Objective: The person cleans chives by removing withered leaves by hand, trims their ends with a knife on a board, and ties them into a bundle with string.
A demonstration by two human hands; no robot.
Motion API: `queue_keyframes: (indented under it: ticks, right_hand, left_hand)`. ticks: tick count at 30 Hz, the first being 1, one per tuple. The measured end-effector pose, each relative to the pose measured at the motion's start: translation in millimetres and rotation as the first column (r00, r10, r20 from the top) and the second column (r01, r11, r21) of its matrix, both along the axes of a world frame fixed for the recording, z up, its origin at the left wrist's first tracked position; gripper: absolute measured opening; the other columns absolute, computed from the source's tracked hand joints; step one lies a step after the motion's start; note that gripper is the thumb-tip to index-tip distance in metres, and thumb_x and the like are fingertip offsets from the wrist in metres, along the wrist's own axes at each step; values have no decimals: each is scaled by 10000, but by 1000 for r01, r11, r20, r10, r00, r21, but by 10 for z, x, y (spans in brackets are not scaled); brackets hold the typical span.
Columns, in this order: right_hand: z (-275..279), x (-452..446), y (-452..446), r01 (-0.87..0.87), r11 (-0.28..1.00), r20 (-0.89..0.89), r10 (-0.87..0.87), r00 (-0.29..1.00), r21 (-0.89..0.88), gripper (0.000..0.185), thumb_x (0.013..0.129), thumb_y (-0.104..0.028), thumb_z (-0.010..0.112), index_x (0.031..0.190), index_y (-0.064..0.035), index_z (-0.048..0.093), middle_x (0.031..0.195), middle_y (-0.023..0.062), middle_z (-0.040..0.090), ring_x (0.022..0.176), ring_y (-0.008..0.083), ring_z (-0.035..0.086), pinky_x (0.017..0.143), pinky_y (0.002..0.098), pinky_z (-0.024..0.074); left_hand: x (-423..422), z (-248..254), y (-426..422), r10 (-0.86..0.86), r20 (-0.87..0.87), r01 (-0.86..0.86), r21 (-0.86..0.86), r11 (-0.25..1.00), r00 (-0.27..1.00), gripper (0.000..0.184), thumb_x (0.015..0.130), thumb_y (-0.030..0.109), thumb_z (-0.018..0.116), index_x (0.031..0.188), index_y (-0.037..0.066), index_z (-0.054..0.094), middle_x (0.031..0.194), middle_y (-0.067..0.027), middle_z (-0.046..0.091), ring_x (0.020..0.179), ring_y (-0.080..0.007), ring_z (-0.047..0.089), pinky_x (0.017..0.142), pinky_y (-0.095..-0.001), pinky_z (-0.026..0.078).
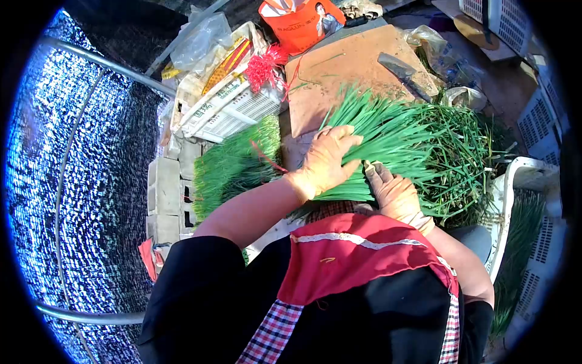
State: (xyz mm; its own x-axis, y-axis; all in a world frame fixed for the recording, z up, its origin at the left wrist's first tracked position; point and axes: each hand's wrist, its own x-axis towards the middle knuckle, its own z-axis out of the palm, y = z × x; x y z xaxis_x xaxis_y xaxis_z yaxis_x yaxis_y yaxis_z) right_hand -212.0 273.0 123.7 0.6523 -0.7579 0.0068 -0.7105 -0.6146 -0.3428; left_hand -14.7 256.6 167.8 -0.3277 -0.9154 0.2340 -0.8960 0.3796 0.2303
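A loose bundle of green garlic chives (382,127) lies in front of me, its leaves fanned toward the board. My left hand (327,161), in a pale glove, curls over the bundle's left side with the thumb apart from the fingers. On the near right side, my gloved right hand (395,193) grips the chives, its fingertips dark with dirt. Part of both grips is hidden by the leaves. To the right, a messier heap of chives (464,161) touches the bundle. Left of my left hand stands a neat block of chives (236,164) with a red tie (267,156).
A knife (403,74) lies on the brown board (339,73). Red string (265,68) hangs on a white crate (227,112) near an orange bag (297,27). At right, a white tub (506,194) has chives beside it. Grey blocks (163,194) stand left.
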Motion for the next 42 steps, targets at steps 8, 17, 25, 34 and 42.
queue_keyframes:
  ticks: [8,17,25,34,42]
  right_hand:
    - [-73,-97,11,-53,995,163,66,984,-82,831,716,-571,644,1366,-117,396,1332,175,485,986,358,595,825,408,497]
    - [-25,-208,-309,157,904,736,-417,533,398,280,889,-121,600,1146,-9,594,1039,180,658,945,267,651,819,305,498]
    - [123,-455,-1129,348,871,559,-490,669,347,352,873,-204,619,1181,-39,579,876,116,674,728,158,630,662,286,499]
    - [373,-306,-1477,-39,701,251,-202,947,712,463,824,-363,682,1067,28,635,751,92,650,525,148,548,517,306,458]
    - [-6,-188,-1266,306,915,249,-242,938,-261,175,783,-236,583,840,-95,669,764,143,657,657,351,636,596,439,517]
  left_hand:
    - [-37,13,34,34,-281,-55,-67,996,959,588,741,-42,635,1289,53,447,1246,-161,522,1119,-330,525,916,-366,456]
    - [-112,-59,81,51,-306,-97,-135,986,951,663,701,-60,643,1320,21,419,1312,-191,450,1184,-351,463,982,-366,412]
    - [-150,-68,101,58,-293,-91,-100,991,954,665,718,-67,611,1338,34,394,1312,-198,433,1198,-366,443,1006,-388,387]
    - [-175,-43,102,63,-273,-91,-90,992,960,672,701,-49,633,1327,32,405,1313,-198,430,1186,-378,451,1003,-398,389]
    - [-178,-59,67,90,-241,-103,-42,994,966,657,723,-21,626,1335,15,391,1319,-198,412,1206,-374,426,1017,-395,376]
